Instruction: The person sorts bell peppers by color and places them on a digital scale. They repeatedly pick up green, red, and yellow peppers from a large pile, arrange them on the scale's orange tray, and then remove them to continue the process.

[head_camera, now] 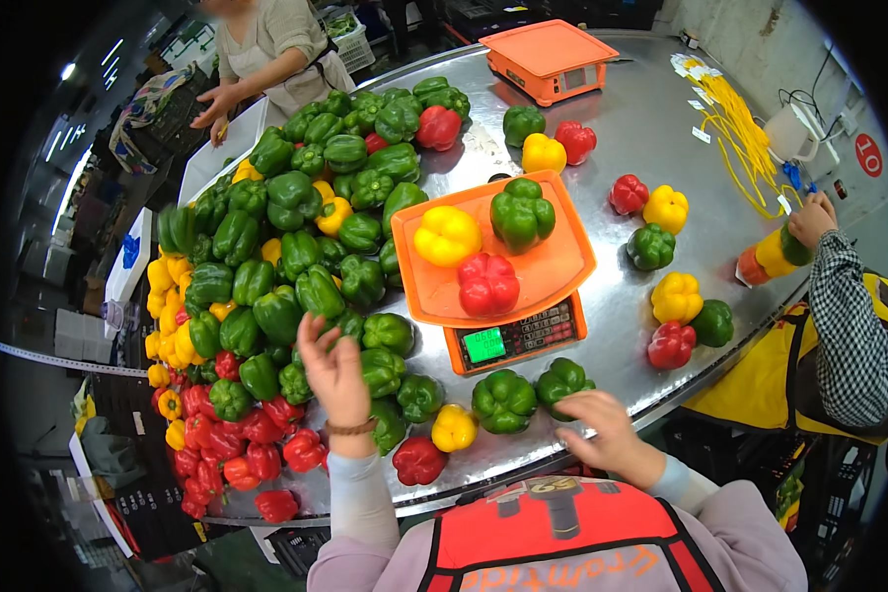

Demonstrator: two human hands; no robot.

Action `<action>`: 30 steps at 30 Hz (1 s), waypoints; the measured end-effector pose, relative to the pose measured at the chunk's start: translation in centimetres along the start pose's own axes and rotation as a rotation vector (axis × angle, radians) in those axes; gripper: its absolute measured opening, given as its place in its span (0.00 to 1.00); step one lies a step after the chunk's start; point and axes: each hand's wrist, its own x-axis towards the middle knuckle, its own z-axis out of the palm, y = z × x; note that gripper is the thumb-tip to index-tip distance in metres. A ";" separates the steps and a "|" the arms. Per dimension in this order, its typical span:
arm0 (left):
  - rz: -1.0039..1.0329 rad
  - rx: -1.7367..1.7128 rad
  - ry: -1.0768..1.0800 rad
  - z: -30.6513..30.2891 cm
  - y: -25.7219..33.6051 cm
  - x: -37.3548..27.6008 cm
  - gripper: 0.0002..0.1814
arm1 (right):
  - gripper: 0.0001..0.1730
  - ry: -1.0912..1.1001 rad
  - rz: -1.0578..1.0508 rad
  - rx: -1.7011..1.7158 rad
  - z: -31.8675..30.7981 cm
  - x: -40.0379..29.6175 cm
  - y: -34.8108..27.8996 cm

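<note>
My left hand (339, 385) reaches over a heap of green bell peppers (254, 237), fingers apart and holding nothing. My right hand (603, 429) has its fingers apart by a green bell pepper (562, 380) at the table's near side; whether it touches is unclear. Beside that pepper lie another green pepper (504, 401), a yellow pepper (455, 428) and a red pepper (419, 461). Before me stands an orange digital scale (516, 344) with a lit green display. Its orange tray (551, 270) bears one yellow pepper (447, 236), one green pepper (522, 214) and one red pepper (488, 284).
Red peppers (226, 440) spread at the near left of the metal table (481, 462). Groups of three peppers lie right of the scale. A second orange scale (547, 52) and yellow mesh bags (736, 122) lie farther back. A co-worker's hand (812, 220) touches a stacked pepper pack (769, 255).
</note>
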 end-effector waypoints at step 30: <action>-0.092 -0.048 -0.021 0.1 -0.8 2.8 0.28 | 0.51 -0.058 -0.091 -0.259 -6.6 23.5 6.2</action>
